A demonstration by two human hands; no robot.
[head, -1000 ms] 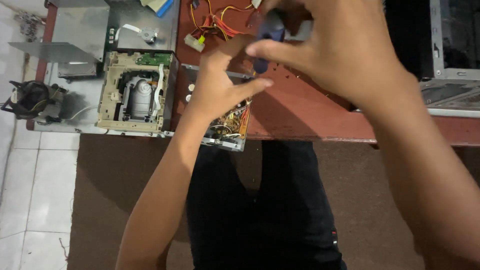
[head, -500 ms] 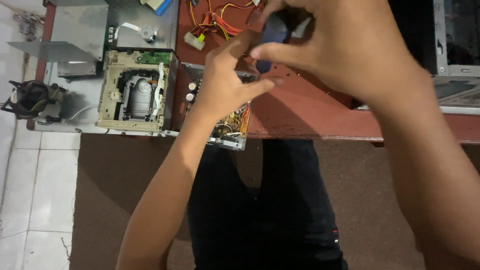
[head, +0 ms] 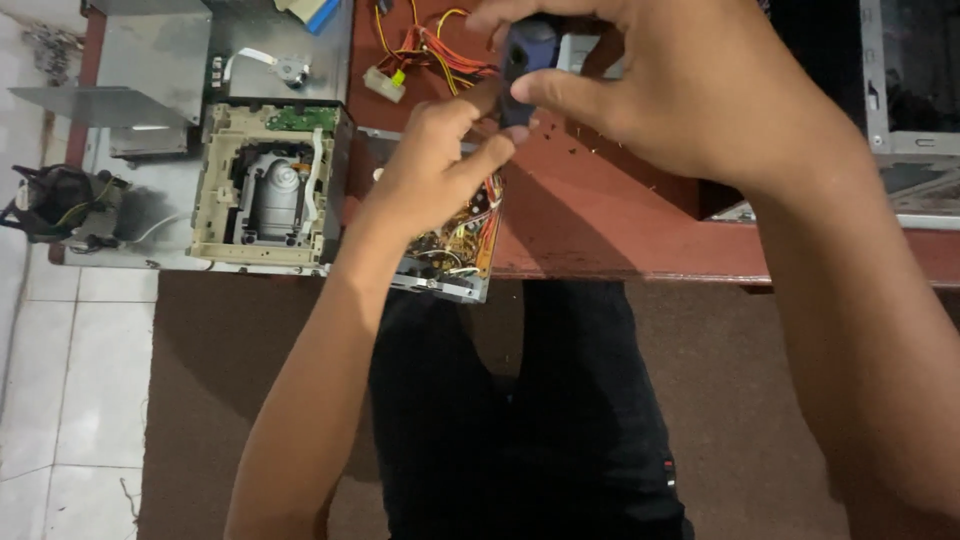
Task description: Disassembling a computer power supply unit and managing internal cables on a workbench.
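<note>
Above the red-brown surface (head: 600,230), near top edge of view: small dark blue part (head: 528,45) pinched in right hand (head: 690,100); left hand (head: 440,160) closed on its lower end. Step: probably two-handed separation or fitting. Next: steady grip, fine finger force.

A dark blue-grey small object (head: 527,60) is seen pinched between the hands. The tabletop (head: 600,220) is coloured reddish brown. A beige frame with a grey metal centre and a green board strip is shown by the opened drive (head: 268,185). Red, orange and yellow are found in the wire bundle (head: 440,50), and mustard yellow in the circuit board (head: 460,240). Black trousers (head: 540,420) are worn.
</note>
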